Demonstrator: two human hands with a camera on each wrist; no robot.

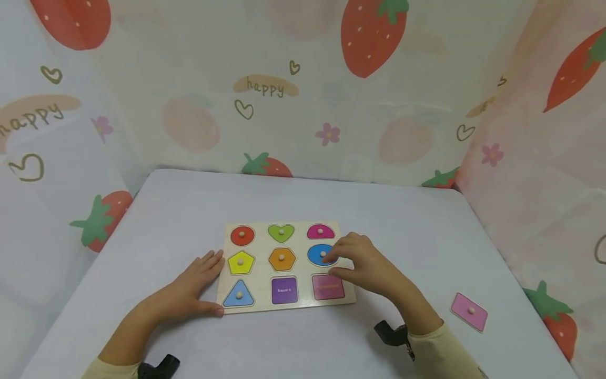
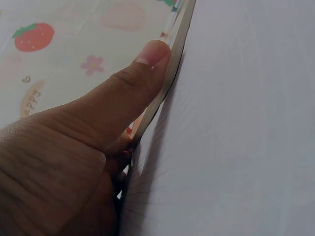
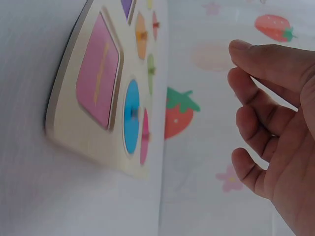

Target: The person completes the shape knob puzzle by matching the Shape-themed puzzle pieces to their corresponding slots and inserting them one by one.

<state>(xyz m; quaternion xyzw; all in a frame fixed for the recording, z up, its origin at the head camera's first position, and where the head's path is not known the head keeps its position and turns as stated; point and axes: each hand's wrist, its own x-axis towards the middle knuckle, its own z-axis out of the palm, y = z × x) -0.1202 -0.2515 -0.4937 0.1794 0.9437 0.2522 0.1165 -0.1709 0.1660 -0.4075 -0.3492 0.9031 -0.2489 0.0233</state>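
A wooden shape puzzle board lies on the white table. My left hand rests along its left edge with fingers straight; in the left wrist view the thumb lies against the board's side. Over the board's right side, near the blue oval, hovers my right hand, fingers loosely bent; the right wrist view shows nothing between them. Knobbed pieces fill several slots, among them an orange hexagon and a light-blue triangle. Two recesses, the purple square and pink parallelogram, show printed words and no knob.
A pink knobbed piece lies alone on the table to the right of the board. Strawberry-printed curtains hang behind the table and along both sides.
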